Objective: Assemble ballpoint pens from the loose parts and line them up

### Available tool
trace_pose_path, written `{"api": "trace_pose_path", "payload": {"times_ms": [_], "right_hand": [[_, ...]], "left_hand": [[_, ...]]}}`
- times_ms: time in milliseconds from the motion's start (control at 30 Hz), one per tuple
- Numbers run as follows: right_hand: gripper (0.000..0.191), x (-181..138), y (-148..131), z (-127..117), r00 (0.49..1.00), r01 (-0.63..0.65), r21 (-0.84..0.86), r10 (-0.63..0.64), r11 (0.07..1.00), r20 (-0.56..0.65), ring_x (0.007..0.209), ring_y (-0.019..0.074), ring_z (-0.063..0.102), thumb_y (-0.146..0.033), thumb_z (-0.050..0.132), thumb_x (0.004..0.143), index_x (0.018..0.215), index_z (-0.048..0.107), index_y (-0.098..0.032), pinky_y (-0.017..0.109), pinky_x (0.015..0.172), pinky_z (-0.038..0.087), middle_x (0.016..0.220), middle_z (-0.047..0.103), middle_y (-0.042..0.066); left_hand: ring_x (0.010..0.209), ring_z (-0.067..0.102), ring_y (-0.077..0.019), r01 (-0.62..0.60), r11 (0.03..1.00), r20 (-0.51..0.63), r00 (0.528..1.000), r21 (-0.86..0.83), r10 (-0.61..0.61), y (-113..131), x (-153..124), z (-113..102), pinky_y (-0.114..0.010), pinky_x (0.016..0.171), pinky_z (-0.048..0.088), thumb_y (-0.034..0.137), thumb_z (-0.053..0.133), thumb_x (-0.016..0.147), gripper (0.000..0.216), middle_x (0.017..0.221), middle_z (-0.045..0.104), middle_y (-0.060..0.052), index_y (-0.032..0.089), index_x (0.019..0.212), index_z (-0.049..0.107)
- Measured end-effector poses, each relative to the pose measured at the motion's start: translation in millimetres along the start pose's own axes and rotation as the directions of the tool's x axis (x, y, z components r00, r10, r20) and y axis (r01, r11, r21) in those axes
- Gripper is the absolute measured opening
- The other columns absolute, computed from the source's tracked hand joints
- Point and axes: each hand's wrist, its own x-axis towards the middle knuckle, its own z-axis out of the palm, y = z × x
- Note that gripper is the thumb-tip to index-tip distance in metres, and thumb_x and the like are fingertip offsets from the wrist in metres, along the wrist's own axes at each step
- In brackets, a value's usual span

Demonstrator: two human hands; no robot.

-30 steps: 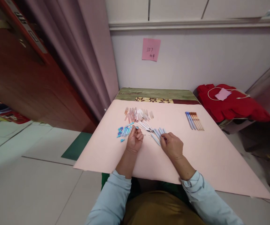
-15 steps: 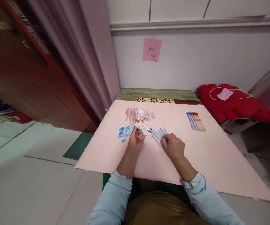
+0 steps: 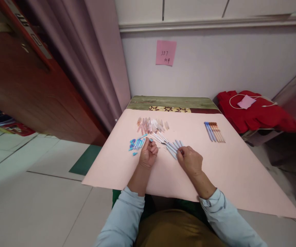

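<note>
My left hand (image 3: 149, 153) is curled closed over the table, with a small blue pen part (image 3: 151, 140) pinched between thumb and forefinger, its round end facing up. Just left of it lies a pile of blue pen pieces (image 3: 139, 143). My right hand (image 3: 190, 160) has its fingertips pinched together at the near ends of several pale blue pen barrels (image 3: 172, 148); whatever is between those fingers is hidden. White pen refills (image 3: 159, 138) with dark tips lie between the hands and farther back. Behind them, pinkish clear pen pieces (image 3: 144, 125) form another pile.
Assembled-looking pens, blue (image 3: 210, 132) and brown-topped (image 3: 218, 133), lie in a row on the right of the pink-covered table (image 3: 230, 171). Red cloth (image 3: 263, 118) with a white cable sits beyond the right edge. A pink note (image 3: 166, 53) is on the wall.
Both hands keep nearly the same place and grip. The whole view has shifted very slightly; the pens and piles on the table look unchanged.
</note>
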Motion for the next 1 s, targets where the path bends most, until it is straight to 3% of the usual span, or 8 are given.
{"api": "trace_pose_path", "payload": {"times_ms": [267,400,533,733,900,1000], "right_hand": [[0.022,5,-1,-8,0.976,-0.175,0.303,0.206,0.937,-0.071,0.062,0.0134,0.057,-0.036,0.057,0.080,0.082,0.073,-0.021,0.025,0.061,0.036,0.074,0.067,0.001],[0.026,9,-10,-16,0.960,-0.246,0.487,0.281,0.838,0.001,0.058,0.0139,0.056,-0.041,0.058,0.079,0.081,0.073,-0.020,0.025,0.062,0.043,0.067,0.066,0.001],[0.028,10,-25,-17,0.967,-0.233,0.540,0.252,0.809,0.040,0.055,0.0135,0.054,-0.043,0.060,0.078,0.080,0.074,-0.019,0.025,0.059,0.044,0.063,0.064,0.000],[0.026,8,-37,-6,0.977,-0.202,0.551,0.207,0.810,0.055,0.052,0.0111,0.053,-0.042,0.060,0.079,0.078,0.073,-0.020,0.023,0.057,0.044,0.062,0.064,-0.002],[0.021,5,-44,-1,0.997,-0.070,0.508,0.044,0.859,0.062,0.055,0.0099,0.055,-0.038,0.058,0.082,0.080,0.071,-0.022,0.024,0.059,0.044,0.070,0.066,-0.003],[0.018,4,-45,-1,0.999,-0.028,0.445,0.014,0.895,0.035,0.058,0.0102,0.055,-0.036,0.057,0.084,0.083,0.069,-0.023,0.024,0.060,0.043,0.075,0.066,-0.003]], "left_hand": [[0.041,0.036,-0.0016,0.032,0.999,0.034,0.999,-0.004,-0.032,0,-1,-1,-0.012,0.036,0.032,0.033,0.048,0.095,0.028,0.064,0.053,0.001,0.014,0.077,0.056],[0.058,0.056,-0.0052,0.109,0.994,0.069,0.991,0.028,-0.111,0,-3,0,-0.012,0.040,0.042,0.033,0.046,0.096,0.026,0.094,0.066,-0.008,0.014,0.085,0.060],[0.073,0.067,-0.0097,0.227,0.970,0.104,0.966,0.082,-0.235,2,-5,2,-0.013,0.048,0.052,0.034,0.040,0.098,0.031,0.117,0.064,-0.015,0.012,0.099,0.062],[0.077,0.070,-0.0117,0.196,0.975,0.102,0.973,0.107,-0.207,-4,-7,6,-0.014,0.059,0.056,0.027,0.039,0.099,0.029,0.117,0.066,-0.018,0.009,0.105,0.061],[0.078,0.071,-0.0118,0.180,0.976,0.030,0.982,0.119,-0.185,-9,-6,9,-0.017,0.072,0.058,0.019,0.042,0.097,0.024,0.112,0.069,-0.018,0.006,0.105,0.061],[0.078,0.071,-0.0116,0.192,0.975,0.016,0.981,0.110,-0.195,-9,-5,8,-0.017,0.073,0.057,0.020,0.043,0.097,0.025,0.112,0.069,-0.018,0.006,0.107,0.061]]}}
